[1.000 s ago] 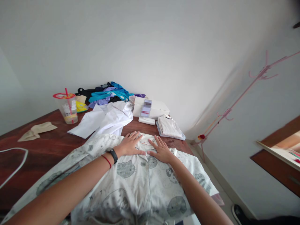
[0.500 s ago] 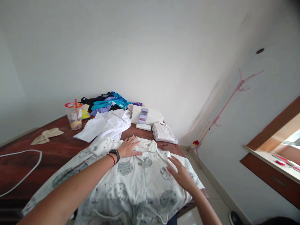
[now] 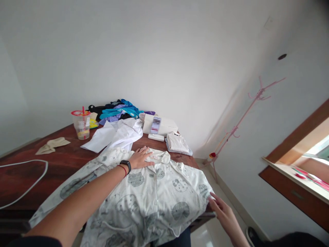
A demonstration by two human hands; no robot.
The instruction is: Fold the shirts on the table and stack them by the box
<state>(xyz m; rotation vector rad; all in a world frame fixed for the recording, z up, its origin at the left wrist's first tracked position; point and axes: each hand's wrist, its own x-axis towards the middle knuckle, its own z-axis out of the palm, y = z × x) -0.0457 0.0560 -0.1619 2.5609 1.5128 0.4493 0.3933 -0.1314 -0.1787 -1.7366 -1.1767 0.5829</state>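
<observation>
A printed pajama shirt (image 3: 154,195) lies spread flat across the near end of the table (image 3: 31,171), filling the lower middle of the frame, with its collar toward the wall and its hem hanging over the near edge. The left hand (image 3: 140,159) rests palm down on the shirt just left of the collar, fingers stretched out flat and grasping nothing; a black watch (image 3: 126,165) and a red string band sit on that wrist. The right hand (image 3: 222,211) is at the lower right of the frame, at the shirt's right sleeve edge where it falls over the table's side. Its fingers are loosely extended and point toward the cloth; they seem to touch the edge, though the view is too poor there to tell whether they pinch it.

Above the shirt, in the middle of the frame, lies a crumpled white shirt (image 3: 115,135). Right of it sits a white box (image 3: 160,125), with a small folded stack (image 3: 178,143) just to its lower right. A heap of blue, purple and black clothes (image 3: 118,109) lies against the wall. A plastic cup (image 3: 81,125) with a red straw stands at centre left, a beige cloth (image 3: 51,145) further left, and a white cable (image 3: 25,181) loops at the left edge. A pink coat stand (image 3: 241,118) leans at the right.
</observation>
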